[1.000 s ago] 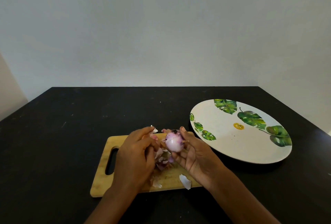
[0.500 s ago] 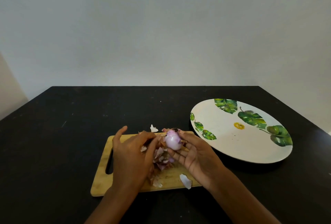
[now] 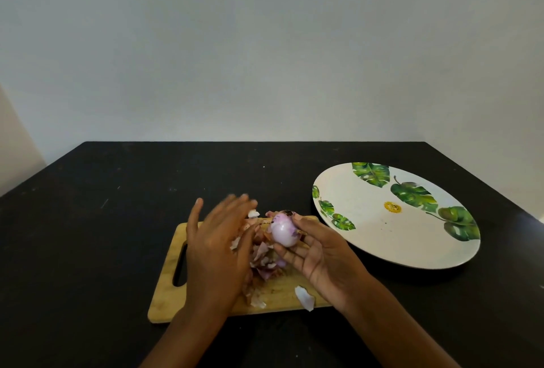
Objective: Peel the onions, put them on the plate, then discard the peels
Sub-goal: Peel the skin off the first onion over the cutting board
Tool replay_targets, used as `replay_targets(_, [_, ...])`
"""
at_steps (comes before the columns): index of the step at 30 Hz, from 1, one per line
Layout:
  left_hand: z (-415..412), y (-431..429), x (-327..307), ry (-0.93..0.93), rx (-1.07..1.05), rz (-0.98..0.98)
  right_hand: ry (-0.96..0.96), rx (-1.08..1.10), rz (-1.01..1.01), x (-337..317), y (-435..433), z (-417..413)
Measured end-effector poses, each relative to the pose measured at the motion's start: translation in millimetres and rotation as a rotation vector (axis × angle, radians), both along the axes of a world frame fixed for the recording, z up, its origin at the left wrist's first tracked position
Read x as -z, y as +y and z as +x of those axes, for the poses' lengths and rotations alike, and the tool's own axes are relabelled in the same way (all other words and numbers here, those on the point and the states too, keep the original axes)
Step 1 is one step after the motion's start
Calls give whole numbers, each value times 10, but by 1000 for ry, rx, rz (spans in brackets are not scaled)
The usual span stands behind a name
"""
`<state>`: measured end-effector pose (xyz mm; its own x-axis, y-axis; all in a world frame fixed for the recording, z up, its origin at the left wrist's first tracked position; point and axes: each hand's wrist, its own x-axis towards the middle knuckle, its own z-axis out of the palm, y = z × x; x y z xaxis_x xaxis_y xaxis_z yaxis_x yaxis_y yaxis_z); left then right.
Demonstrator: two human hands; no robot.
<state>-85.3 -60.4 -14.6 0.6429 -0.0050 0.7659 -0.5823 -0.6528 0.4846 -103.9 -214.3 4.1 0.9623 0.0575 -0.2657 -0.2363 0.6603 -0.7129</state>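
Left hand (image 3: 216, 252) now lifted with fingers spread — blurred, beside the onion (image 3: 283, 230), right hand (image 3: 316, 255) pinching it above peels (image 3: 265, 258) on cutting board (image 3: 164, 303), plate (image 3: 368, 238) nearby — bare.

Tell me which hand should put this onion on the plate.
Right. The right hand holds the onion, and the plate lies on that side. The left hand is open above the peels on the cutting board.
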Motion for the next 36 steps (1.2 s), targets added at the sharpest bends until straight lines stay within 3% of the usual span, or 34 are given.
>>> replay_targets(2, [-30, 9, -10, 62, -3, -83, 4, -17, -15, 8, -5, 2])
replay_targets(5, [-40, 3, -17, 11, 11, 6, 0, -51, -40, 23, -3, 12])
replay_targets(11, [-9, -32, -8, 155, 215, -127, -24, -98, -65, 8, 13, -3])
replay_targets(15, [19, -24, 44, 93, 179, -25, -36, -96, -99, 11, 25, -3])
replay_targets(26, [145, 34, 131, -364, 81, 298, -71, -80, -212, -1, 45, -37])
replay_targets(36, [147, 44, 143, -381, 32, 247, -77, -117, -223, -21, 74, -70])
